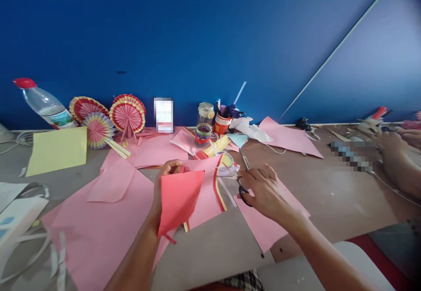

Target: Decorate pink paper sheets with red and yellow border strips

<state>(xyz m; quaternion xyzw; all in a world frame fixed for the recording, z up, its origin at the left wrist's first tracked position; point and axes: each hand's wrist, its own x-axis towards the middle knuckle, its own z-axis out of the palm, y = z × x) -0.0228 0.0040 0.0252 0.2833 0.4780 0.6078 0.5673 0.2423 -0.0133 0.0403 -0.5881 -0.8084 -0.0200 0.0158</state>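
My left hand (166,172) is closed on a folded red paper piece (179,199) and holds it up above the pink sheets (98,234), fingers pinching its top edge. My right hand (261,190) rests on the table over a pair of scissors (245,181). The blades point away from me and the black handle sits under my fingers. The fingers curl over the handle. A curved red and yellow paper strip (219,186) lies between the two hands.
Pleated paper fans (126,113) stand at the back by a water bottle (44,104), a yellow sheet (57,150), a jar (204,126) and a red cup of pens (222,122). Another person's hand (399,159) works at the right. White scraps (19,229) lie at the left.
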